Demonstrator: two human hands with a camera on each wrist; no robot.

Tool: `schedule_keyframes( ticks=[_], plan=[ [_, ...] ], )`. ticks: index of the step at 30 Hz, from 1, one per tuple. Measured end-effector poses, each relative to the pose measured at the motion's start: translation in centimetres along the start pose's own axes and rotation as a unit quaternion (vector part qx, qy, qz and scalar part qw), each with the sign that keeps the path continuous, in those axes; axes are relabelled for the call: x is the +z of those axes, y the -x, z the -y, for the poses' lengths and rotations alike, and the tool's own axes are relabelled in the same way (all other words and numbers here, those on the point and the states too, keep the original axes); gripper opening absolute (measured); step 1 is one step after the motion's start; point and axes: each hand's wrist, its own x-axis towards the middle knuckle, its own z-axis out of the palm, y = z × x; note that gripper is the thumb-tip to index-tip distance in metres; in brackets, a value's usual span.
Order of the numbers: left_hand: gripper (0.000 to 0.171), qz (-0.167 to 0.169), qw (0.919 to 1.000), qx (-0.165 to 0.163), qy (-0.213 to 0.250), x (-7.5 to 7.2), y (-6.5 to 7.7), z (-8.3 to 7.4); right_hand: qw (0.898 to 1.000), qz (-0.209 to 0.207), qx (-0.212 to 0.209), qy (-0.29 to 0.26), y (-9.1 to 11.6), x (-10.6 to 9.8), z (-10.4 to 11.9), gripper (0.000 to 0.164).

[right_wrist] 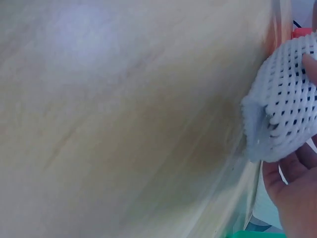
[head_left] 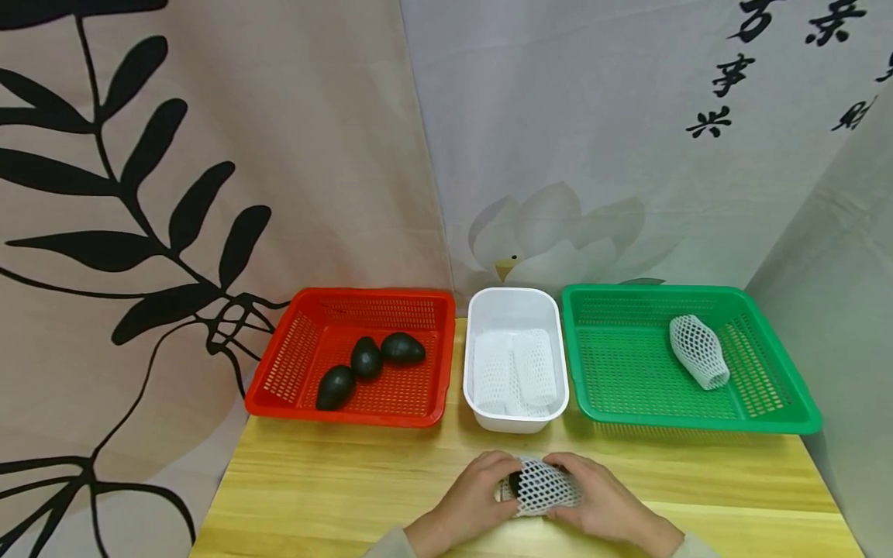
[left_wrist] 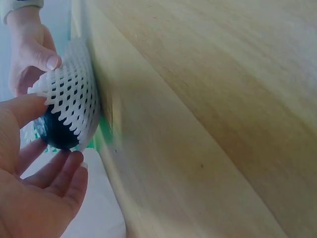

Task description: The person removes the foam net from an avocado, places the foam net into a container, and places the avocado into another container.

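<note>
Near the front of the table, a white foam net sleeve point(head_left: 547, 488) is stretched over most of a dark avocado point(left_wrist: 58, 130). One end of the fruit is bare in the left wrist view. My left hand point(head_left: 477, 496) pinches the avocado at that end, thumb on the net's edge and fingers underneath. From the other side my right hand point(head_left: 601, 496) holds the sleeve point(right_wrist: 290, 99) between thumb and fingers. The sleeve's far end gapes open in the right wrist view.
A red basket point(head_left: 412, 421) at the back left holds 3 avocados point(head_left: 366, 358). Beside it stands a white tub point(head_left: 516, 425) with foam net sleeves point(head_left: 536, 364) inside. The green basket point(head_left: 698, 425) on the right contains one sleeved item point(head_left: 699, 353). Curtains hang behind.
</note>
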Motion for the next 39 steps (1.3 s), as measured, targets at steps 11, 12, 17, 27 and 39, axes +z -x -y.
schedule_keyframes(
  ticks=[11,12,17,27,39],
  plan=[
    [0.069,0.039,0.999,-0.02,-0.003,0.8,-0.7,0.2,0.997,-0.037,-0.044,-0.043,0.3,0.3,-0.1,0.056],
    [0.07,0.041,0.999,-0.018,-0.008,0.9,-0.8,0.2,0.997,-0.04,-0.049,-0.043,0.2,0.3,0.0,0.055],
    [0.075,0.042,0.9987,-0.001,-0.027,1.0,-0.9,0.3,0.997,-0.046,-0.058,-0.034,0.1,0.3,0.2,0.052],
    [0.079,0.04,0.9979,-0.046,-0.024,0.6,-0.2,0.4,0.999,-0.03,-0.006,-0.045,0.4,-0.2,0.4,0.031],
    [0.07,-0.018,0.9996,-0.015,0.017,-0.6,0.8,0.7,0.993,-0.1,-0.043,-0.035,0.9,-0.8,0.2,0.04]
  ],
)
